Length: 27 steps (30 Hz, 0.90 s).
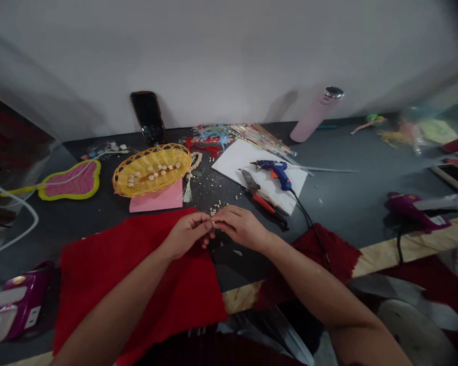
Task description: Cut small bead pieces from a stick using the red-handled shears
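My left hand [189,233] and my right hand [241,226] meet over the edge of a red cloth [145,269], fingertips pinched together on a small pale bead [213,223]. Most of the bead is covered by the fingers, and which hand bears it is hard to tell. Just beyond the fingertips lie several loose pale beads [216,206]. A yellow woven basket [156,152] with several pale beads in it rests partly on a pink pad [156,202]. A beaded string with a pale tassel [188,190] lies beside the basket.
On white paper [232,155] lie a blue glue gun [277,172] and red-handled pliers [263,198]. A pink bottle [315,116] and a phone [148,119] stand by the wall. Purple power strips [420,211] sit at both sides. A pink and yellow fan [72,183] lies left.
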Tool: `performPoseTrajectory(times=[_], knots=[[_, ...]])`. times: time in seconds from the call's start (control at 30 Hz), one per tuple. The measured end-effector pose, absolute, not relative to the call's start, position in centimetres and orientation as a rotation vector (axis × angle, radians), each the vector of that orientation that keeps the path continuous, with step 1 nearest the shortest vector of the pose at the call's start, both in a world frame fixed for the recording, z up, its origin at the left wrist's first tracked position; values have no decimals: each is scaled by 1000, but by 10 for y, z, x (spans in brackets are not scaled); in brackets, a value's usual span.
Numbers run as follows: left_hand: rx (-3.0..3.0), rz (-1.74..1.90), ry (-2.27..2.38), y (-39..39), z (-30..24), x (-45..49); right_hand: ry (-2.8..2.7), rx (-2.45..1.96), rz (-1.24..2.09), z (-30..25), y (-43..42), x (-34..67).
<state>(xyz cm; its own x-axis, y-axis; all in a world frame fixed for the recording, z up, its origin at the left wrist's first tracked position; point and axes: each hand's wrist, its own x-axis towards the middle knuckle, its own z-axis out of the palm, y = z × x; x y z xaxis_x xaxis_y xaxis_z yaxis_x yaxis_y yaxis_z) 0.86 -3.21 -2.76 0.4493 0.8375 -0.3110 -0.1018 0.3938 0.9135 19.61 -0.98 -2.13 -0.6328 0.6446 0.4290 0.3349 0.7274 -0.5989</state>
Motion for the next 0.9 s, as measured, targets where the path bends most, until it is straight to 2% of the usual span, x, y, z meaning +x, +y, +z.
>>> performPoseTrajectory(times=[0.9], knots=[[1104, 728, 883, -34, -30, 8, -2294, -710, 616, -17, -10, 197]])
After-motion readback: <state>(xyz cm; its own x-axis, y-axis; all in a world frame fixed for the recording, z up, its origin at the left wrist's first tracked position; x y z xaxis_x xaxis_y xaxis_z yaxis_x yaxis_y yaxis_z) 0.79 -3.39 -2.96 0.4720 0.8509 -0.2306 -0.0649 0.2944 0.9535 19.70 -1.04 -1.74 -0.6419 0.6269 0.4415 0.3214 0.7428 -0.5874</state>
